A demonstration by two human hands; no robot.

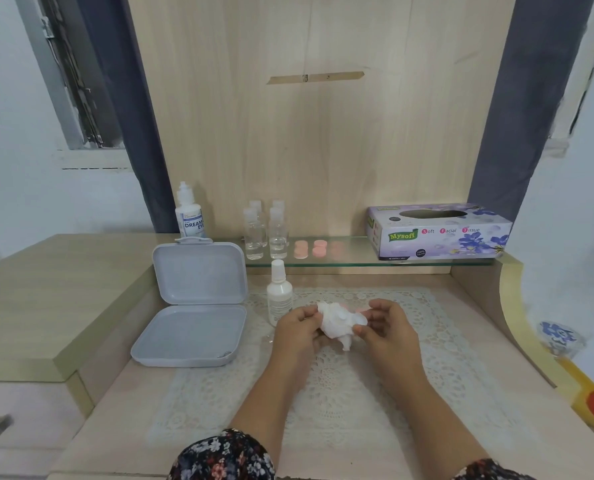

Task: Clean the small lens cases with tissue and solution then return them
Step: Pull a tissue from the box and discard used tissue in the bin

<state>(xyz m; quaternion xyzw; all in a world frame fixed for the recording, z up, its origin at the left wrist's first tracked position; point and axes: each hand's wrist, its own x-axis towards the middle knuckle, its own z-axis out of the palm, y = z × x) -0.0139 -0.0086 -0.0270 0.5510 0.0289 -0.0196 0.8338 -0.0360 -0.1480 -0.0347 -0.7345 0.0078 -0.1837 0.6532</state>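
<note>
Both hands, left [297, 327] and right [380, 325], grip one crumpled tissue [339, 323] (over lace mat [323, 382]).

On the purple flowered cardboard tissue box [439, 232], the green word "Mysoft" is read, and next to it "Soft Facial Tissue" is printed with red first letters. On the label of the white plastic dropper bottle [189, 214], "DREAM" and "EYE" are seen in dark blue letters. The small print on both is too tiny to be read.
</note>
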